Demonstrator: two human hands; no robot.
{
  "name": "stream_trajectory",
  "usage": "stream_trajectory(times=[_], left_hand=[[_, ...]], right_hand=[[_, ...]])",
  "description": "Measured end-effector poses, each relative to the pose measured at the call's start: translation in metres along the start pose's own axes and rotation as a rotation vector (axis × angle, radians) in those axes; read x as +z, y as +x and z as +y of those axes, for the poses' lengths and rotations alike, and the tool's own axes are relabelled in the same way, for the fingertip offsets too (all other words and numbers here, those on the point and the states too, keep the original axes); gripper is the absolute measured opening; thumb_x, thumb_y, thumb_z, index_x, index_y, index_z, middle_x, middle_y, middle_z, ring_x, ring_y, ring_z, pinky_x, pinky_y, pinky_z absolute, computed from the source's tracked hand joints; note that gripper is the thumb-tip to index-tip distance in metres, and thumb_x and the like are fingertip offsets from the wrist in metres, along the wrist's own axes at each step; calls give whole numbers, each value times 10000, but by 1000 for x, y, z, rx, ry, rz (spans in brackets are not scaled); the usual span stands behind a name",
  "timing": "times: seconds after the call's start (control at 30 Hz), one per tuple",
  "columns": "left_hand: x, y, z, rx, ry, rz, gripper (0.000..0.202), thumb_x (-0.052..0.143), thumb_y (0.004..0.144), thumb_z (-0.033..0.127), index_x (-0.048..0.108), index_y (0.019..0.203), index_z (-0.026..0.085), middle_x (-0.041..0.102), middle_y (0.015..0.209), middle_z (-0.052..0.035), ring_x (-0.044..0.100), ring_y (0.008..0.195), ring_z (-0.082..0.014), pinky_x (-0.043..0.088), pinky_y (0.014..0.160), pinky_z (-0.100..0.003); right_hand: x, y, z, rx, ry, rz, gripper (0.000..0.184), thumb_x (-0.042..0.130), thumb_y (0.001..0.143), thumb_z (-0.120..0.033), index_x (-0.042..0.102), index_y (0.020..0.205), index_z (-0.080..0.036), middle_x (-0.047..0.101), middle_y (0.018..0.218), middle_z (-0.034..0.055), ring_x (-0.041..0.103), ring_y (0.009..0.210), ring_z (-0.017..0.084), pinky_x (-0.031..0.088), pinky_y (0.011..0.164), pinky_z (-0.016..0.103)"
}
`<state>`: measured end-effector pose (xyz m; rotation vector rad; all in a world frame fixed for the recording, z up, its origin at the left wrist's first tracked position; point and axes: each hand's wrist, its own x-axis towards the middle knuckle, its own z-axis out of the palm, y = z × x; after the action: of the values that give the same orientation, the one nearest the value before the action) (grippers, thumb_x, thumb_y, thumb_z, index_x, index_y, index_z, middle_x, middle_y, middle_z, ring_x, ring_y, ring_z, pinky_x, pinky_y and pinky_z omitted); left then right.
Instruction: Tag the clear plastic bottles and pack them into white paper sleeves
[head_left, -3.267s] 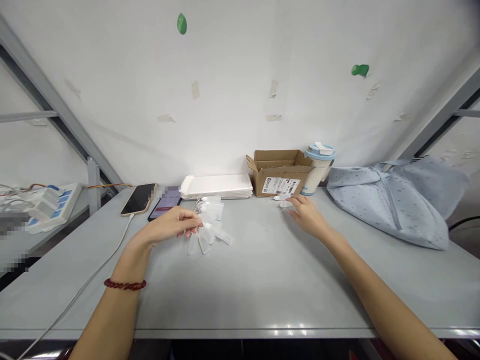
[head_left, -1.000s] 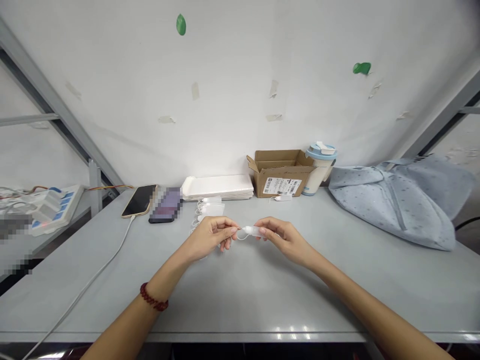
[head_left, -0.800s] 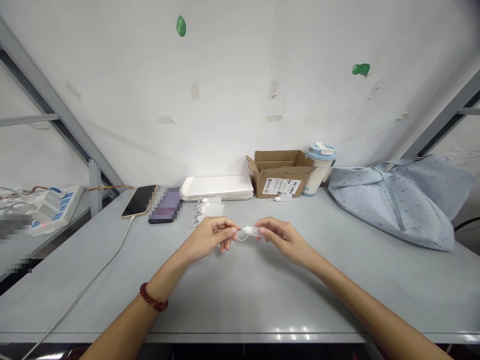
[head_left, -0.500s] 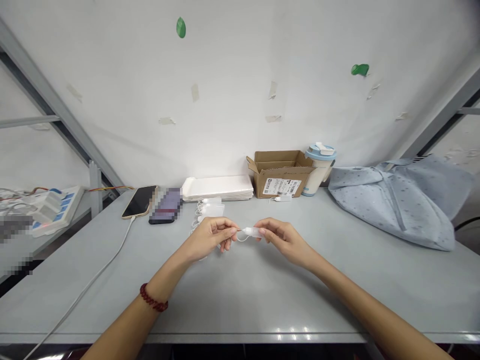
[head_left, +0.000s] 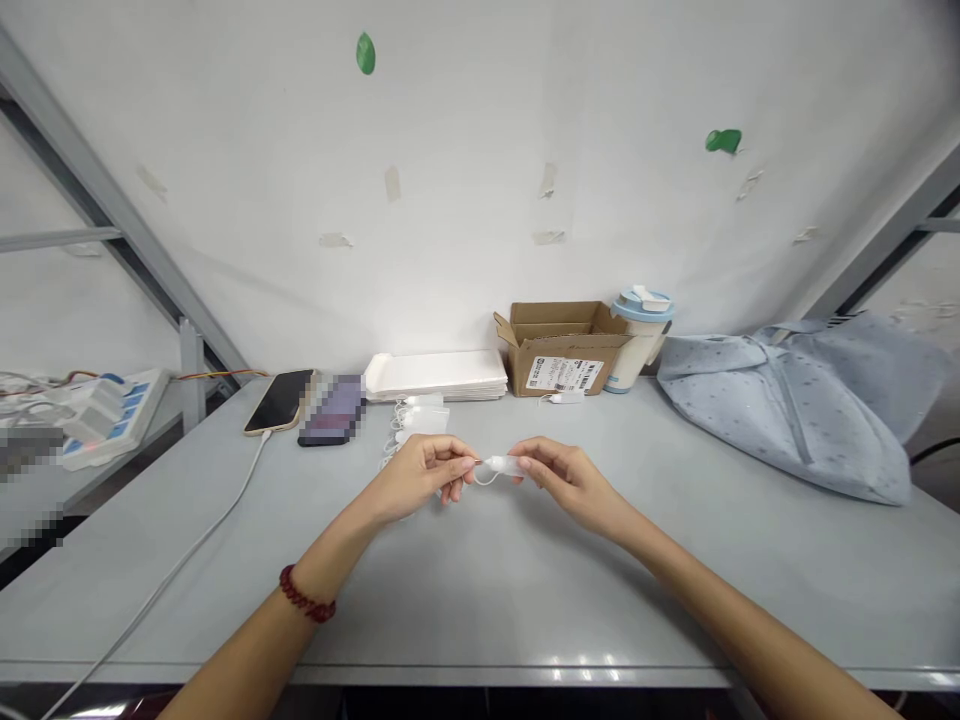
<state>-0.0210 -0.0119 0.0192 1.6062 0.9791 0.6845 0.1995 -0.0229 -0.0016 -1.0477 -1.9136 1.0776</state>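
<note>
Above the middle of the grey table (head_left: 525, 590), both hands meet over one small clear plastic tag (head_left: 501, 464) with a thin loop hanging from it. My right hand (head_left: 568, 478) pinches the tag's body. My left hand (head_left: 421, 476), with a red bead bracelet on its wrist, pinches the loop end, fingers closed. Behind my left hand lies a bunch of similar clear tags (head_left: 420, 416) on the table. One more tag (head_left: 564, 397) rests in front of the cardboard box (head_left: 559, 348).
At the back stand a stack of white trays (head_left: 435, 374), a lidded blue and white cup (head_left: 636, 340) and two phones (head_left: 279, 400), one on a white cable (head_left: 172, 570). A light blue fabric bag (head_left: 810, 400) fills the right. A power strip (head_left: 105, 412) sits far left.
Since 3.3 s ago my right hand came back from near the box with a tag and my left hand left the bunch; both met at the centre. In the last second nothing visibly moved.
</note>
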Motion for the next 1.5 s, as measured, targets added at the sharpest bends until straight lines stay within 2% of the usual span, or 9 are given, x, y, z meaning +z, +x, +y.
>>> stream_trajectory(times=[0.37, 0.57, 1.1, 1.33, 1.5], left_hand=[[4, 1, 1, -4, 45, 50, 211, 552, 796, 324, 606, 733, 130, 555, 570, 16, 496, 507, -85, 421, 511, -212], [9, 2, -7, 0, 99, 78, 195, 539, 789, 303, 600, 715, 132, 581, 611, 2, 501, 508, -87, 419, 522, -218], [14, 3, -12, -3, 78, 72, 187, 529, 795, 282, 607, 726, 127, 586, 608, -9, 489, 486, -82, 394, 503, -219], [16, 3, -7, -31, 35, 46, 148, 586, 747, 285, 583, 753, 137, 576, 637, 4, 502, 512, -83, 421, 518, -221], [16, 3, -3, -65, 49, 1, 204, 641, 696, 305, 593, 807, 142, 546, 628, 17, 515, 540, -100, 444, 527, -233]], right_hand=[[2, 0, -4, 15, -91, 32, 246, 421, 905, -350, 590, 919, -170, 614, 716, 8, 544, 662, 118, 374, 580, 227], [7, -2, 2, -25, -182, 61, 228, 417, 906, -311, 594, 932, -170, 620, 699, 9, 545, 633, 117, 366, 548, 218], [16, -5, 7, -149, -230, 111, 240, 379, 919, -274, 592, 956, -169, 604, 692, 14, 549, 609, 111, 387, 536, 210], [14, -3, 7, -163, -222, 109, 240, 383, 920, -277, 591, 969, -167, 623, 742, 28, 575, 664, 122, 427, 607, 226], [8, -3, 4, -173, -212, 127, 234, 382, 922, -293, 577, 981, -176, 636, 770, 33, 593, 704, 132, 447, 653, 240]])
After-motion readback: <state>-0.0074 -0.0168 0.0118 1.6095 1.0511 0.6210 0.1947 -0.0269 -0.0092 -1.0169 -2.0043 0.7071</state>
